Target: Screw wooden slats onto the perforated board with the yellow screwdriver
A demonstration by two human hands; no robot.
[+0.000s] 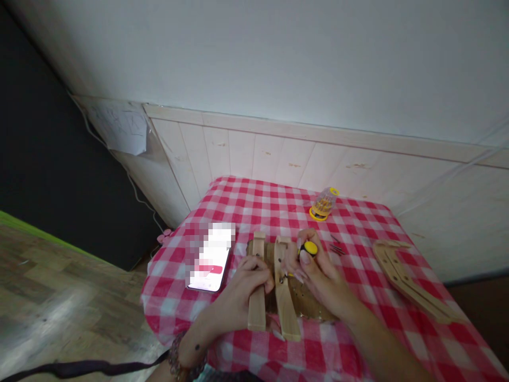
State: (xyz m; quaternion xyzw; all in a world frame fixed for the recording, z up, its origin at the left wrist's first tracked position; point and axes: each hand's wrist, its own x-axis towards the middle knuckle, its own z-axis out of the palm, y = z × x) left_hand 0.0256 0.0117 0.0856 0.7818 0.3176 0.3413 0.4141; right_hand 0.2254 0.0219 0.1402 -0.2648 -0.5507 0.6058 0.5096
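The left hand (242, 289) holds a wooden slat (257, 313) down on the bench (258, 201), probably to steady it, while the right hand (320, 278) grips a yellow screwdriver (309, 248) upright beside it.

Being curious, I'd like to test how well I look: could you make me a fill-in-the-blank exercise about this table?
1. The right hand holds a screwdriver with a ____ cap.
2. The left hand grips a slat made of ____.
3. The phone lies on the checked cloth, to the ____ of both hands.

Missing words: yellow; wood; left.
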